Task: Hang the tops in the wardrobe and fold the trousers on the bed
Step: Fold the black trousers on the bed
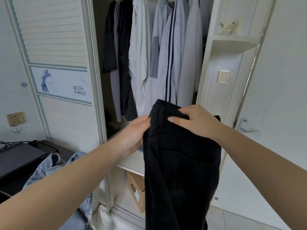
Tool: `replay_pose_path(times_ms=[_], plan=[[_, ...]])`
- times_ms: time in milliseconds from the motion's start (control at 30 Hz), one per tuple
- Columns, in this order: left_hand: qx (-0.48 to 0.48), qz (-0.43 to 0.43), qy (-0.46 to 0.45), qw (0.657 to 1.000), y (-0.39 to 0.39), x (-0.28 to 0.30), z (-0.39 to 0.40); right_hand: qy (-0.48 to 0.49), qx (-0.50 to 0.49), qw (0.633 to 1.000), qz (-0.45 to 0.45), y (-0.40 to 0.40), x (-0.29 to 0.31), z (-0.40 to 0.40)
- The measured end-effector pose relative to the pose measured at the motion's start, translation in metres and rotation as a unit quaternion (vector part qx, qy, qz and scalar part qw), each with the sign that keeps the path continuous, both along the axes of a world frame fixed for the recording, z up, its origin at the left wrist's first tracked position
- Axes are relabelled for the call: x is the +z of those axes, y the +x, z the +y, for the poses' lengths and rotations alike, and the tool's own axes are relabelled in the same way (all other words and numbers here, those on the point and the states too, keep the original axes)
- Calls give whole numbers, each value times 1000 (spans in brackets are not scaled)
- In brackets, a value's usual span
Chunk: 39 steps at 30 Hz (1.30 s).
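White wardrobe (221, 100) fills the view, its sliding door (54, 47) pushed aside so the hanging rail space stands open. Both bare hands hold up a pair of black trousers (181, 163) in front of that opening. The right hand (197, 122) pinches a fold of the waistband, thumb pressed across the front of the cloth and fingers curled over its top edge; the left hand (134, 135) has its fingers curled round the waistband's other edge — so each grip is closed on the trousers. Below the two grips the dark legs hang straight down, past the lower edge of the view.

Behind and above the grips hang the tops: black garments (119, 55) on the left-hand side, pale grey and white shirts (142, 52) in the middle, and a light top with navy stripes (170, 60) straight above the right hand. Beneath the left forearm lies a light blue denim garment (43, 171), beside a dark tabletop (20, 156). Under the wardrobe shelf, low behind the trousers, sits a cardboard box (137, 190). Beyond the right wrist a door handle (247, 128) shows.
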<state>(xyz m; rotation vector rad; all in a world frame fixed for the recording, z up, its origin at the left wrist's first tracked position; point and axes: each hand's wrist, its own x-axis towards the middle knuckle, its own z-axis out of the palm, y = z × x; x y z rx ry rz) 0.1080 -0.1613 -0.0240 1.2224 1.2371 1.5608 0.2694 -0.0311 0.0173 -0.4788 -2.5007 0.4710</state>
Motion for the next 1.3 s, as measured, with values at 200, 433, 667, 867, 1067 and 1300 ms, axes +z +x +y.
replay_pose_path(times_ms=[200,433,667,867,1067,1300], plan=[[13,33,41,999,9,-2,-5,31,-24,999,-25,0,3,-4],[135,99,124,978,9,-5,-33,132,19,991,14,-9,16,-25],[237,159,134,949,5,2,-104,102,161,981,-35,-41,21,-72],[357,216,185,890,-7,-3,-194,79,259,962,20,-91,28,-141],[466,257,107,840,-12,-39,-300,38,339,939,35,-131,32,-225],[514,237,-17,824,8,-81,-405,14,400,915,56,-152,30,-325]])
